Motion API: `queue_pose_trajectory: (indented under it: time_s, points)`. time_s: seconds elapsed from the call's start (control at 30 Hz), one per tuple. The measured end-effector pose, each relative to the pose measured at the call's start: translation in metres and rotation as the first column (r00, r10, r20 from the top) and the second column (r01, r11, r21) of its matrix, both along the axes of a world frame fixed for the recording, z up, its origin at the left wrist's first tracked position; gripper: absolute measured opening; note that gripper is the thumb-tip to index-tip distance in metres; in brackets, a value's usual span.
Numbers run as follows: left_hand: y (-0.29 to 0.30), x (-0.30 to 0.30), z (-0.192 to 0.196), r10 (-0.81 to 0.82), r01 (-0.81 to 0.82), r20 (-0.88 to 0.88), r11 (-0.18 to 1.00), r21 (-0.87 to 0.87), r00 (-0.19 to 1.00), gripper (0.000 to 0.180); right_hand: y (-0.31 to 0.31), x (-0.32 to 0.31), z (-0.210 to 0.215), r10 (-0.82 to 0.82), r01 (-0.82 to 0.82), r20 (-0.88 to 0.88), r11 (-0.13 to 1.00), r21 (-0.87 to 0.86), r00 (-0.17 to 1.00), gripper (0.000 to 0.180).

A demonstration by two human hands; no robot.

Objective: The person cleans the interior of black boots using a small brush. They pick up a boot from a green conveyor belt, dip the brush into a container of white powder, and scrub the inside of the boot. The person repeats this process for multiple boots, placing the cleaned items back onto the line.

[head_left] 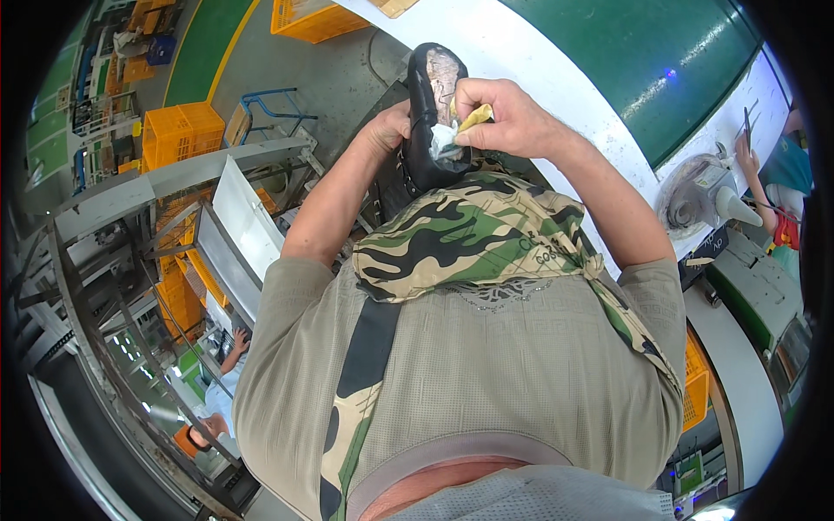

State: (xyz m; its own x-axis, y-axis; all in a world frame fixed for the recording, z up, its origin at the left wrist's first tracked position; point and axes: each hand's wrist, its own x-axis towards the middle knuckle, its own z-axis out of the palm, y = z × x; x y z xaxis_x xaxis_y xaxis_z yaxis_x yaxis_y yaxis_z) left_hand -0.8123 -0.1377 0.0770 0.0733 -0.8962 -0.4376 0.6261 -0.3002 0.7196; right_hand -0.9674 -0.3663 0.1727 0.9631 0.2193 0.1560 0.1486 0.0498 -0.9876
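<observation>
A black shoe [420, 156] is held in front of my chest with its underside turned up and its toe pointing away. That underside [442, 74] is rough and pale, with no outsole on it. My left hand [391, 127] grips the shoe's left side, fingers closed and partly hidden behind it. Over the shoe's middle, my right hand [511, 119] pinches a soft, crumpled yellow cloth [476, 116]. Just beside those fingers, a white crumpled patch [443, 139] lies on the underside toward the heel; whether it is paper or lining I cannot tell.
A long white bench [486, 43] with a green surface [608, 61] runs along the right. A grey metal frame [104, 204] stands at left. Yellow crates [182, 132] are on the floor. Other people [786, 174] work at right and lower left.
</observation>
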Motion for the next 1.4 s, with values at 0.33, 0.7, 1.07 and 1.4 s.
queue_pose_trajectory:
  time_s: [0.33, 0.7, 1.07, 1.4]
  points:
    - [-0.012, -0.013, -0.017, 0.037, -0.032, -0.086, 0.998, 0.057, 0.996, 0.112, -0.016, -0.004, -0.020, 0.092, -0.091, 0.038, 0.995, -0.033, 0.995, 0.024]
    - [-0.018, -0.022, -0.036, 0.046, -0.037, -0.167, 0.998, 0.053, 0.985, 0.108, -0.021, 0.000, -0.036, 0.110, -0.120, 0.071, 0.980, 0.160, 0.991, 0.024]
    - [-0.019, -0.025, -0.027, 0.066, -0.058, -0.145, 0.996, 0.063, 0.987, 0.101, -0.008, -0.005, -0.032, -0.084, 0.084, -0.003, 0.986, 0.146, 0.996, 0.021]
    - [-0.021, -0.028, -0.017, 0.100, -0.092, -0.065, 0.989, 0.118, 0.993, 0.099, -0.002, -0.007, -0.048, -0.440, 0.439, 0.010, 0.894, -0.091, 0.898, 0.019]
